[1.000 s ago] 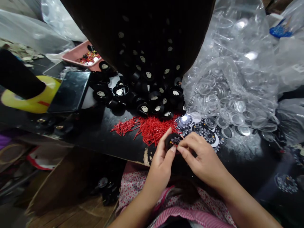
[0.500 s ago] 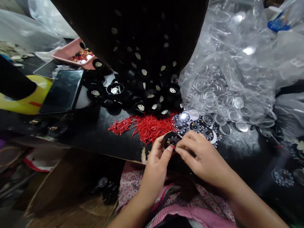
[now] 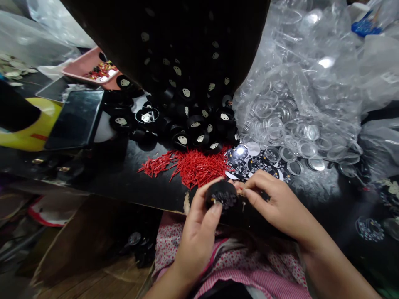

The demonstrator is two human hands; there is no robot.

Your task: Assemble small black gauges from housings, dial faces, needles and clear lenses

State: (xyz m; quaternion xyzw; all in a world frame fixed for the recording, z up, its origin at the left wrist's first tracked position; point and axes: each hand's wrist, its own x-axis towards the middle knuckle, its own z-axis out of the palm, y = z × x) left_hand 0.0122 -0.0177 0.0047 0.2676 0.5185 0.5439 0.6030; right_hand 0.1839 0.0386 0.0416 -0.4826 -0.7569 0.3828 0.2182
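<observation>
Wrapped around a round black case with a printed dial, my left hand has its thumb on the dial's lower edge. Just to the right, my right hand pinches thumb and forefinger at a tiny red piece, which is partly hidden. Beyond my hands lies a heap of thin red pointers. Black dial discs are spread to the right of that heap. Several black cases with pale inserts are piled behind the pointers.
A clear plastic bag spills transparent round covers at the right. A large dark container leans over the cases. At the left are a phone-like dark slab, a pink tray and a yellow object. The black table edge runs nearby.
The black case has tilted and moved slightly down and left in my left hand. My right hand has drawn away from the dial to the right, still pinched.
</observation>
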